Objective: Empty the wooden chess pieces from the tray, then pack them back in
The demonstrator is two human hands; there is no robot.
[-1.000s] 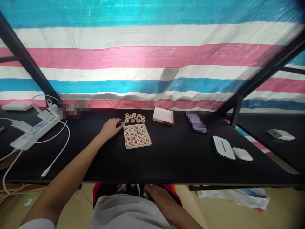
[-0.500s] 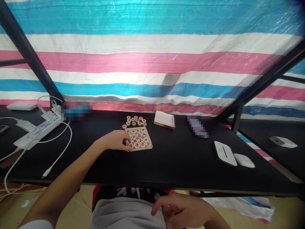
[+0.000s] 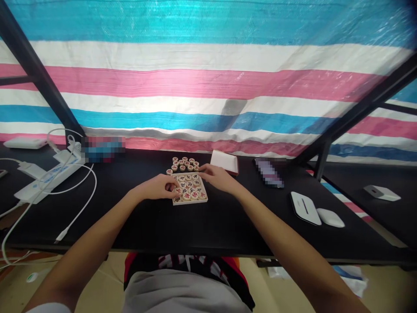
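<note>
A shallow white box tray (image 3: pixel 190 202) on the black desk holds rows of round Chinese chess pieces (image 3: pixel 190 190) with black and red characters. My left hand (image 3: pixel 159 187) is at the tray's left side, thumb and fingers pinched on a red-marked Chinese chess piece (image 3: pixel 178 191) over the front left corner. Beyond the tray sits a loose cluster of smaller-looking Chinese chess pieces (image 3: pixel 182 168). My right hand (image 3: pixel 216 176) reaches to the tray's back right corner, fingers stretched toward the rightmost loose pieces; whether the fingertips touch one is unclear.
The box lid (image 3: pixel 224 161) lies behind my right hand. Farther right are a blurred phone-like object (image 3: pixel 269 172), a white flat device (image 3: pixel 305 208) and a white rounded case (image 3: pixel 330 218). A power strip (image 3: pixel 48 176) with white cables (image 3: pixel 78 213) occupies the left.
My right hand has risen from my lap to the tray's back right corner. My left fingers have shifted slightly, and a red-marked piece now sits raised at the tray's left edge.
</note>
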